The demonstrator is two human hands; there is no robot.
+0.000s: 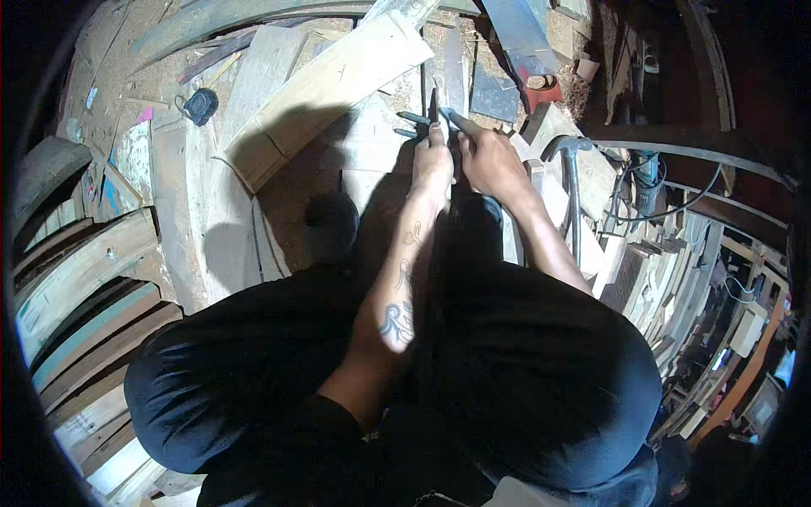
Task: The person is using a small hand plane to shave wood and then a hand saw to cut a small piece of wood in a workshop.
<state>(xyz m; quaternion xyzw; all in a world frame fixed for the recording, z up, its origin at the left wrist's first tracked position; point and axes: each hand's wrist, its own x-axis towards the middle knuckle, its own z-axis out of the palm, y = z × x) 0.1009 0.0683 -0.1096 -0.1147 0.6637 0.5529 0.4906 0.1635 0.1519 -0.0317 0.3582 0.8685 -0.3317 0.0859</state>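
Note:
My left hand [432,167] is closed, in the middle of the view, around something its fingers mostly hide. A dark, slim, pointed piece [435,103] rises just beyond the fingers, and two short dark tips [412,117] stick out to their left. Close on the right, my right hand [493,166] has its index finger stretched forward and the other fingers curled under. A small light-blue spot [445,111] shows at that fingertip. Whether the right hand grips anything is hidden. Both hands are between my knees, above the shadowed wood.
A pale plank [346,80] lies slanted beyond my left hand. A dark tape measure [200,106] is at far left, a red-handled handsaw [519,38] at the far side. Right of my right forearm lie a claw hammer [574,190] and a corded teal power tool [648,184].

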